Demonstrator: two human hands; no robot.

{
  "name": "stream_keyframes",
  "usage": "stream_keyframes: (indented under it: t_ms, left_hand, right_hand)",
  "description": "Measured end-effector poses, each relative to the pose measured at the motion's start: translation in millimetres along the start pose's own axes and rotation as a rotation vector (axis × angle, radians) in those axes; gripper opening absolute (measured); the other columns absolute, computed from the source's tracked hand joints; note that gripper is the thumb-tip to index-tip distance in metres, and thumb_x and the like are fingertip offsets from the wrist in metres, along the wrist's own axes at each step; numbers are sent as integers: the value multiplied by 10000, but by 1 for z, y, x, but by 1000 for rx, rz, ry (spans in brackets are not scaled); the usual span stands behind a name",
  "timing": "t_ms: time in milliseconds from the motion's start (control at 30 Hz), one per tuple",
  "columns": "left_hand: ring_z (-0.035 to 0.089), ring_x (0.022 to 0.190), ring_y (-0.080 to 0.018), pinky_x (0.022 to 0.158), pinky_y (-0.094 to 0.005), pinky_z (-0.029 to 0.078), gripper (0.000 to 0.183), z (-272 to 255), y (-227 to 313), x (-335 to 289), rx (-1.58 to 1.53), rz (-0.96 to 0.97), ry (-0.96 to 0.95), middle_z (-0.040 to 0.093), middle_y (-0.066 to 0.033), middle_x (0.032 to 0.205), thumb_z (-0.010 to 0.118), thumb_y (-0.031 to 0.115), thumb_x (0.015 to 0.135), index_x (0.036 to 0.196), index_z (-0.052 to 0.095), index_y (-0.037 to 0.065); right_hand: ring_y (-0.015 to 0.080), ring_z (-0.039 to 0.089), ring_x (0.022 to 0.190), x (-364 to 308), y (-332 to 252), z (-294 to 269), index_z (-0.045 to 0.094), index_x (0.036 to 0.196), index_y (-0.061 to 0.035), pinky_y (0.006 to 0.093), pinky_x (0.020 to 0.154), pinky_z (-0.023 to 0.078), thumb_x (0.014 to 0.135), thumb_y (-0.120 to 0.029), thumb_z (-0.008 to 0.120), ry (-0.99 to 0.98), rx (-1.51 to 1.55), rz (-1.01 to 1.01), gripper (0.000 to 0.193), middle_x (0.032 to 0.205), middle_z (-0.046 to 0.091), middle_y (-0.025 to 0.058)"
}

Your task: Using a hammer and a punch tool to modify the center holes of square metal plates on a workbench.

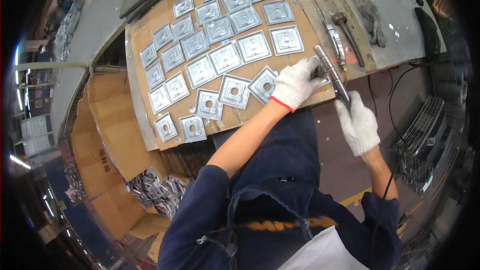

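My right hand point(357, 124), in a white knit glove, is closed around the dark lower part of a hammer-like metal tool point(327, 63). Its shiny upper end slants up and left over the table's near right edge. My left hand point(296, 83), gloved in white with a red cuff, is closed beside the tool's upper end. A metal piece shows at its fingertips, too hidden to name. Several square silver metal plates point(225, 58) with stepped rims lie in rows on brown cardboard point(142, 81). The nearest ones, such as the plate point(234, 91) left of my left hand, have a central hole.
A hammer point(348, 37), a slim air-tool-like rod point(332, 34) and a grey glove point(370, 19) lie at the right. Below the table's left side stands an open carton point(107, 125) near heaped metal parts point(157, 190). Wire baskets point(425, 142) and a dark cable point(394, 102) are at right.
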State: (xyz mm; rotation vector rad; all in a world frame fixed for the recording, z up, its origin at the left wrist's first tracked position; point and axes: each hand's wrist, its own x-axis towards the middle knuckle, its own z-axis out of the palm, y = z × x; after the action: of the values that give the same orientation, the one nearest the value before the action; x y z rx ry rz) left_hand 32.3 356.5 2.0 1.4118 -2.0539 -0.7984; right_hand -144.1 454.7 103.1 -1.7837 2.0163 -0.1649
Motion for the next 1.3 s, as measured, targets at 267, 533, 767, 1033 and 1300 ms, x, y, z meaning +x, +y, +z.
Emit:
stream_keyframes:
  t_ms: [267,533,767,1033,1300]
  left_hand:
    - [744,833,-334,770,-430,598,362,-17,-1,1,-118,58,69,738,-125,956,874,319,870,1124,742,96]
    - [765,942,-273,843,-385,595,321,-71,18,13,-139,-3,-205,774,-135,1021,819,268,931,1209,755,121]
    - [776,934,-305,832,-395,616,315,-83,13,8,-57,-124,-312,787,-117,1078,782,222,954,1258,735,152]
    - [769,965,-303,860,-388,604,291,-88,10,7,-146,142,-257,777,-116,1057,816,203,931,1209,745,149]
    - [749,953,-150,879,-295,592,321,-88,-8,28,-445,-224,-67,771,-78,1025,769,82,940,1239,695,-11]
  right_hand:
    - [130,604,654,-23,8,-13,625,1129,-20,338,648,516,1083,-279,641,295,468,-75,264,733,625,59]
    - [425,721,730,-21,42,71,603,1171,-52,497,673,539,1083,-351,619,67,279,113,312,764,704,179]
    - [506,702,797,5,4,39,593,1163,-37,557,699,539,1073,-364,606,173,428,14,340,812,707,248]
    - [508,720,912,31,-12,13,596,1225,-41,580,806,552,1073,-415,574,-78,77,164,404,910,740,288]
    - [415,727,768,0,30,34,628,1173,-15,460,713,537,1070,-423,630,98,417,136,421,798,696,214]
